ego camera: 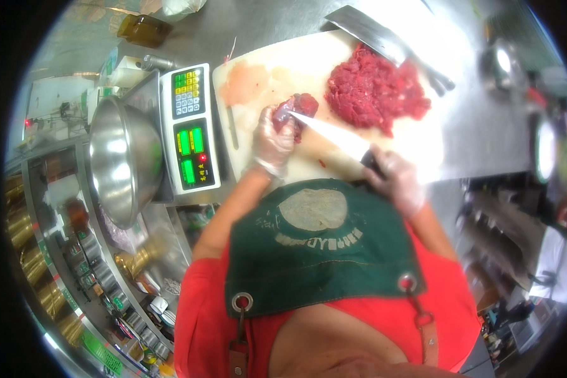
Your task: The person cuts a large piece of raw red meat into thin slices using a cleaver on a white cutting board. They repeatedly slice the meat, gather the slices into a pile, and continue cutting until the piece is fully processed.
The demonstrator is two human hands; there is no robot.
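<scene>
My left hand (275,141), in a clear plastic glove, grips a chunk of dark red raw meat (306,105) with a pale silvery membrane on its side. My right hand (397,177), also gloved, holds a kitchen knife (333,133) by its black handle. The knife's tip touches or lies just over the membrane; which of the two I cannot tell. Both hands are above a white cutting board (293,56). To the right of the chunk, a heap of cut red meat (375,90) lies on the board.
A cleaver (366,34) lies behind the meat heap, its blade against it. Left of the board stands a digital scale (190,127) with a large steel bowl (123,160) on its platform. A brown jar (144,30) lies at the back left. Blurred metal ware (503,66) stands far right.
</scene>
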